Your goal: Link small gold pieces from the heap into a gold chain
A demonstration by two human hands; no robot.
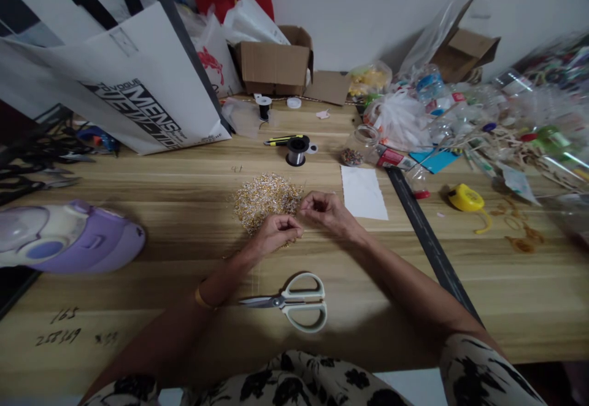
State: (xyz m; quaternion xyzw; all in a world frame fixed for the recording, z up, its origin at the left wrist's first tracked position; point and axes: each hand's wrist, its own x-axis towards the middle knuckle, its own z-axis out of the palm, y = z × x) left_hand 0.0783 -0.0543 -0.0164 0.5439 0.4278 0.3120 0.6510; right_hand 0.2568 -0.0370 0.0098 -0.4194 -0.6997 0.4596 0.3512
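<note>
Heap of gold and silver beads point(264, 200): on the wooden table point(170, 185), just beyond my left hand.
My left hand point(276, 232): thumb and forefinger pressed together at the heap's near right edge; whether they pinch anything, I cannot tell.
My right hand point(326, 211): fingertips pressed together beside the heap's right edge; any contents too small to tell.
Scissors point(289, 302), pale-handled: flat, nearer me, blades leftward.
Wire spool point(297, 151): upright beyond the heap.

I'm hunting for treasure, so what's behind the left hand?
Behind the left hand lies a heap of tiny gold and silver bits. The hand covers part of it, and what's beneath the heap can't be seen.
</note>
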